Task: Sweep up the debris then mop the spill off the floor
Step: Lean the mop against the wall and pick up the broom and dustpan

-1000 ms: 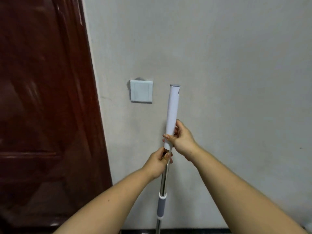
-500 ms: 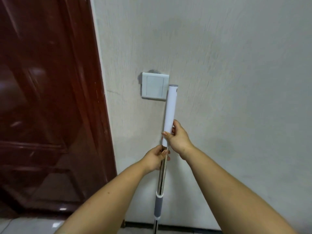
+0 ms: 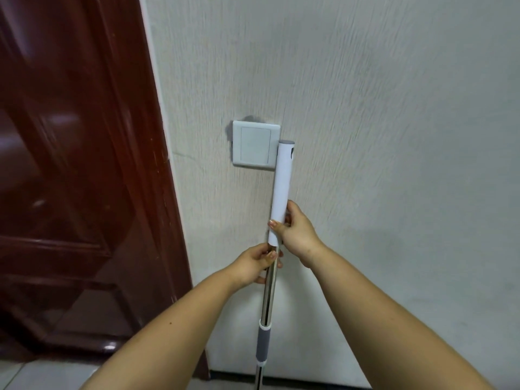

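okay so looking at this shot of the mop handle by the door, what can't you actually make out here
Head view only:
- The mop handle runs off the bottom edge, so its head is out of frame.
- Debris and spill: only a sliver of floor shows.
- Left hand and right hand palms are turned away.
- Door is cut off by the left edge.

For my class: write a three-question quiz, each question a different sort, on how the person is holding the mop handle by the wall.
1. True or false: the right hand holds the white plastic top sleeve of the mop handle.
2. What does the left hand hold? A) grey foam grip B) shiny metal pole C) grey wall switch plate
3. Fill in: the dark red wooden door stands to the ____ of the wall switch plate.

Key: 1 true; 2 B; 3 left.
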A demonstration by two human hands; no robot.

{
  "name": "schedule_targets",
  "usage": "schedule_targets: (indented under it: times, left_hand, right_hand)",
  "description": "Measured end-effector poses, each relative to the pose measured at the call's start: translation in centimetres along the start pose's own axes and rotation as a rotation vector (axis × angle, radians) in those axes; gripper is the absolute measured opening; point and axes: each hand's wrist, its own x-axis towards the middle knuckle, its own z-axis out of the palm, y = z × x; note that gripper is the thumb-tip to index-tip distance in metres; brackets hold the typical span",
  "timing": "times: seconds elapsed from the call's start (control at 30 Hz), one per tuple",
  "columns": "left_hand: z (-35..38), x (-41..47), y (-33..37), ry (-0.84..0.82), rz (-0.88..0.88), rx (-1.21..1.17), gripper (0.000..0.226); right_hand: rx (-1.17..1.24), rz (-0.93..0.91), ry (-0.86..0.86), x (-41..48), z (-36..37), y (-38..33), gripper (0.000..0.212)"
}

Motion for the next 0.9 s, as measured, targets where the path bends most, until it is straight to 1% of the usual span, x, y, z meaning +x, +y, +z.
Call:
schedule_targets:
  times: [0.13,0.2,0.3,0.4,0.43,0.5,0.57,0.6,0.7,0.77,0.83,0.9]
  left_hand:
    - [-0.4,-0.2,0.1,-0.007,-0.009,0.024,0.030]
    - [-0.1,-0.3,0.0,0.032,-0.001,0.018,0.029]
    - [0.7,-0.5,-0.2,0.169,0.034,0.034,0.023]
    - [0.9,-0.7,-0.6,0.343,0.128,0.057,0.031]
    - [0.9,-0.8,-0.7,0.377,0.156,0.066,0.032]
    - [0.9,-1.0,-0.9,0.412,0.199,0.140,0.026]
    - [0.8,-1.4,-1.3,0.420,0.213,0.272,0.021]
    - [0.7,-1.6,-1.4,0.430,0.215,0.385,0.021]
    - [0.6,-2.9,-1.8,0.461,0.259,0.828,0.021]
    - [1.2,-4.0,-2.1,0.447,0.280,1.057,0.024]
    - [2.6,-5.1,-2.5,0.431,0.321,1.207,0.026]
    - [4.3,-6.1,-3.4,0.373,0.342,1.278,0.028]
  right_hand:
    - [-0.040,0.003,0.021,-0.4,0.1,0.1,0.048]
    - [-0.092,-0.015,0.044,-0.5,0.1,0.0,0.046]
    - [-0.198,-0.045,0.082,-0.6,0.1,0.2,0.040]
    - [-0.326,-0.039,0.114,-1.1,0.0,1.0,0.031]
    - [-0.359,-0.028,0.113,-1.3,0.1,1.3,0.030]
    - [-0.390,-0.012,0.115,-1.8,0.2,1.8,0.029]
    - [-0.414,-0.012,0.124,-2.3,0.3,2.3,0.030]
    - [-0.433,-0.007,0.127,-2.6,0.3,2.6,0.029]
    - [-0.531,-0.020,0.116,-3.8,0.2,3.4,0.022]
    - [-0.634,-0.052,0.103,-5.1,-0.1,4.1,0.021]
    - [-0.738,-0.077,0.089,-7.1,-0.5,5.1,0.022]
    - [-0.815,-0.071,0.088,-9.5,-1.1,6.5,0.024]
